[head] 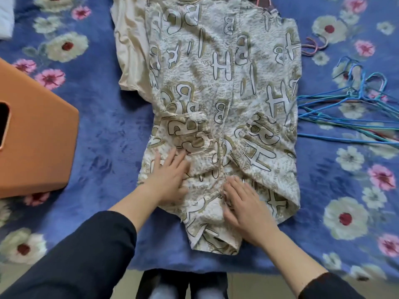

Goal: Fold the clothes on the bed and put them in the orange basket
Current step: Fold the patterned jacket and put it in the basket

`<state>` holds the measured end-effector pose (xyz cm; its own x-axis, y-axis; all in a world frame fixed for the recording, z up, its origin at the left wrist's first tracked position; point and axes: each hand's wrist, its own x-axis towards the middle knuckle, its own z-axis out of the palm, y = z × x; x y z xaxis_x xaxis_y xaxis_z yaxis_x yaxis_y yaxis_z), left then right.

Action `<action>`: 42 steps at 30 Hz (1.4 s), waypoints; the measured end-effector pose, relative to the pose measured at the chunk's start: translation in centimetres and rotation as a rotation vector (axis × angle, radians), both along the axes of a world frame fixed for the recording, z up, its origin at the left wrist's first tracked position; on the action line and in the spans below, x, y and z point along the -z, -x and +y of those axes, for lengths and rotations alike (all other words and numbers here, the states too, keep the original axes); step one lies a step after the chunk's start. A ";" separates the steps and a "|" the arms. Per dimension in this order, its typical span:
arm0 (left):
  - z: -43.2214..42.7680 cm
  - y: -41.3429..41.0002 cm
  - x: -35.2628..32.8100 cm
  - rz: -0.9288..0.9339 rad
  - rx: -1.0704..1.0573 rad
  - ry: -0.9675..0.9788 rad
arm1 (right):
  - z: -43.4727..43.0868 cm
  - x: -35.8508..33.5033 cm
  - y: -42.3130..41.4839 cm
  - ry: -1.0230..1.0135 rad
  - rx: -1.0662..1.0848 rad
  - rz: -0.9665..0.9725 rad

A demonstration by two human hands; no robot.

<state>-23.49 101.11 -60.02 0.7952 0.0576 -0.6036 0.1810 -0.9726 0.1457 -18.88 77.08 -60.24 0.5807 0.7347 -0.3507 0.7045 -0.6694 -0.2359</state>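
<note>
A cream shirt printed with large letters [224, 87] lies flat along the middle of the bed, its two short sleeves folded inward over its lower half. My left hand [167, 176] presses flat on the shirt's near left part, fingers straight. My right hand [246, 207] rests flat on the near middle of the shirt, fingers spread over a crease. The orange basket [36, 134] stands at the left edge, apart from the shirt.
A plain beige garment [129, 52] lies partly under the shirt at the back left. Several blue wire hangers [349, 108] lie to the right, with pink ones [313, 47] farther back. The blue flowered blanket [103, 117] covers the bed; its near edge runs along the bottom.
</note>
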 end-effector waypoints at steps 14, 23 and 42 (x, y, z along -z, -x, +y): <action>-3.0 9.7 1.5 -0.179 0.385 -0.062 | -9.5 0.6 -0.6 0.089 -0.271 -0.049; -1.3 8.0 2.1 -0.449 0.174 -0.172 | -7.2 2.5 -1.7 -0.023 -0.189 -0.240; -0.8 6.4 -5.6 0.519 0.101 0.250 | -5.1 -4.7 -5.1 0.367 0.221 0.745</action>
